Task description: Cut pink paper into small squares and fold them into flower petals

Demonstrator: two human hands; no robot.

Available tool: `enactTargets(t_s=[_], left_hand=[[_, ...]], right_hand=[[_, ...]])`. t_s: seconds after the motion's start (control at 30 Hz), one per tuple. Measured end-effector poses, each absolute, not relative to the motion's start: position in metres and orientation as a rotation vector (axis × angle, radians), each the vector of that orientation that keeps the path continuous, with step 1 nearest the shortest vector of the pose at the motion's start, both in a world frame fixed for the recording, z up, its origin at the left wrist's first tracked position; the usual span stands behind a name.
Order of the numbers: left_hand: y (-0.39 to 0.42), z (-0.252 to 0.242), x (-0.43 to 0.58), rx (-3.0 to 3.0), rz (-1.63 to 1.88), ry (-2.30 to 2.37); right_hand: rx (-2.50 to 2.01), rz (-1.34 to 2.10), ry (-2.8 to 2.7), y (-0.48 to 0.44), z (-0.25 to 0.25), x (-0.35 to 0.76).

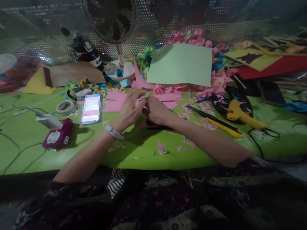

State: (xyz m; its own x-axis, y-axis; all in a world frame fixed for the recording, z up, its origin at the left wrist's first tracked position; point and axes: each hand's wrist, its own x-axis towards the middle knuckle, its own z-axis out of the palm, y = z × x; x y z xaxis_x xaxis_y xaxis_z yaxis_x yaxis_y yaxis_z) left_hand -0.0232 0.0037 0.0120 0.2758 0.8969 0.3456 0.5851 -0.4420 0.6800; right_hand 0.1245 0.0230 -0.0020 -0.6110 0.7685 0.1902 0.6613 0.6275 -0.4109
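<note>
My left hand [131, 108], with a white band [114, 132] on its wrist, meets my right hand [155, 111] above the green table [143, 149]. Between the fingers of both hands is a small piece of pink paper [140, 102], partly hidden by them. Each hand is closed, its fingers curled in at the paper. Flat pink paper strips [114, 101] lie just behind and to the left of my hands. Something dark sits under my right hand, too covered to name.
Right of my hands lie a yellow box cutter [218, 123] and a yellow glue gun [244, 115] with a black cord. To the left are a phone [90, 107], a tape roll [65, 107] and a purple power socket [59, 136]. Behind stand a fan [110, 14] and pale green paper [182, 64].
</note>
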Motion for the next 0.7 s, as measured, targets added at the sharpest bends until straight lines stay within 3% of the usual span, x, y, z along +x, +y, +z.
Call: enactTargets(t_s=[0.13, 0.33, 0.47, 0.7], left_hand=[[-0.002, 0.012, -0.048, 2.031, 0.729, 1.558], [-0.007, 0.009, -0.048, 1.612, 0.438, 1.264], [-0.008, -0.004, -0.041, 1.494, 0.456, 1.041], [0.007, 0.000, -0.059, 1.487, 0.529, 1.132]], right_hand=[[-1.234, 0.477, -2.544, 0.016, 0.011, 0.132], [-1.234, 0.499, -2.451, 0.013, 0.018, 0.136], [-1.221, 0.501, -2.431, 0.010, 0.020, 0.137], [-1.164, 0.547, -2.281, 0.012, 0.018, 0.145]])
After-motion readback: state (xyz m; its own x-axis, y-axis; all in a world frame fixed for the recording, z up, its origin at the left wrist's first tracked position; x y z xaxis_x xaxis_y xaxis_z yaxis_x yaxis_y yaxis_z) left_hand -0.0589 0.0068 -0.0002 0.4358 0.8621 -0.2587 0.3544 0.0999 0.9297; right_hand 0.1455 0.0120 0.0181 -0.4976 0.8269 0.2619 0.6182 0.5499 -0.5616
